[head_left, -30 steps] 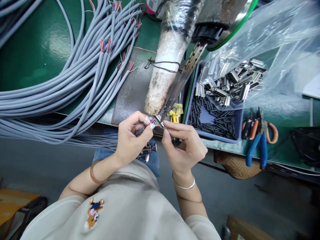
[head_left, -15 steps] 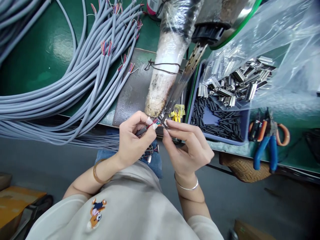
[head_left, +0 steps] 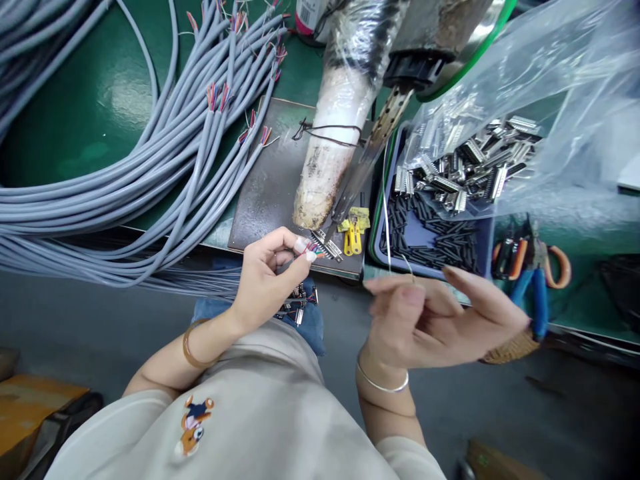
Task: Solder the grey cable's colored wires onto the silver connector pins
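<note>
In the head view, the left hand (head_left: 270, 280) is at the tabletop's (head_left: 100, 113) near edge, its thumb and forefinger clamped on the coloured wires (head_left: 316, 250) of a cable whose grey length is mostly hidden by the palm. The wires meet a metal connector (head_left: 334, 252), which lies at the near edge of the dark plate (head_left: 273, 180), just below the soldering iron's (head_left: 390, 120) tip and apart from it. Beside the plate's near right corner is a yellow tool (head_left: 353, 239).

The right hand (head_left: 430, 327), blurred, is in front of the tray's (head_left: 420, 233) near edge. Its thumb and a finger appear pinched together on a thin wire (head_left: 387, 227), the other fingers spread apart.

Several wired connectors (head_left: 299, 313) rest on the person's lap, seemingly finished pieces. The one at the plate looks partly wired, though the wires are too small to tell which are joined. Much appears left: many grey cables (head_left: 60, 210) across the tabletop's left side end in loose coloured strands, loose connectors (head_left: 470, 160) fill a clear bag over the tray's far side, and black sleeves (head_left: 453, 243) lie towards its near edge, apparently unused.
</note>
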Action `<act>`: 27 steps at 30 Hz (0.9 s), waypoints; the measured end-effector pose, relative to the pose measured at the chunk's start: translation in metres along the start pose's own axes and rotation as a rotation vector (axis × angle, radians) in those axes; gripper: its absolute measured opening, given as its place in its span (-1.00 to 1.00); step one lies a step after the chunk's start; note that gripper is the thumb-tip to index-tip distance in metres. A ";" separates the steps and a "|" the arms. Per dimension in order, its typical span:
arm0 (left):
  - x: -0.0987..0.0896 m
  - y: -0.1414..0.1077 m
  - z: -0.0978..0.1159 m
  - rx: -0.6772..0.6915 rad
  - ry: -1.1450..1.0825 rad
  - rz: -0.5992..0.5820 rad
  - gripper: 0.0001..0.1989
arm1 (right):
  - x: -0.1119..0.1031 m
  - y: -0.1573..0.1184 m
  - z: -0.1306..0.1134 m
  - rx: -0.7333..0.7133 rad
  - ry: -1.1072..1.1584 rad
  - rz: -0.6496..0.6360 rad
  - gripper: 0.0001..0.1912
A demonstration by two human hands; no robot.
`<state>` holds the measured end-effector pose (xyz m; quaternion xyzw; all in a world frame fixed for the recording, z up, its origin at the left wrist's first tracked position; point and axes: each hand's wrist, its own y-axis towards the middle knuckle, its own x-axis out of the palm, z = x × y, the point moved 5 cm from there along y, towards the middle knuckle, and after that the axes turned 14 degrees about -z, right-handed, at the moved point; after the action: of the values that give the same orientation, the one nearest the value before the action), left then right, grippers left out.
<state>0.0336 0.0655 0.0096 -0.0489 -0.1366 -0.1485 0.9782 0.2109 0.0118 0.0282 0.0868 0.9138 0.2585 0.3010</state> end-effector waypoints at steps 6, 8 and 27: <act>0.000 -0.002 -0.001 0.010 0.017 0.014 -0.83 | 0.015 0.013 -0.023 -0.178 -0.213 -0.110 -0.76; 0.000 -0.002 -0.001 0.018 0.022 0.024 -0.83 | 0.020 0.015 -0.022 -0.166 -0.195 -0.159 -0.79; -0.002 0.008 0.007 0.052 0.098 0.058 -0.80 | 0.028 0.020 -0.005 -0.061 0.075 -0.159 -0.79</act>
<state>0.0327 0.0741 0.0151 -0.0199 -0.0911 -0.1188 0.9885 0.1858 0.0360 0.0281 -0.0050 0.9201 0.2646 0.2888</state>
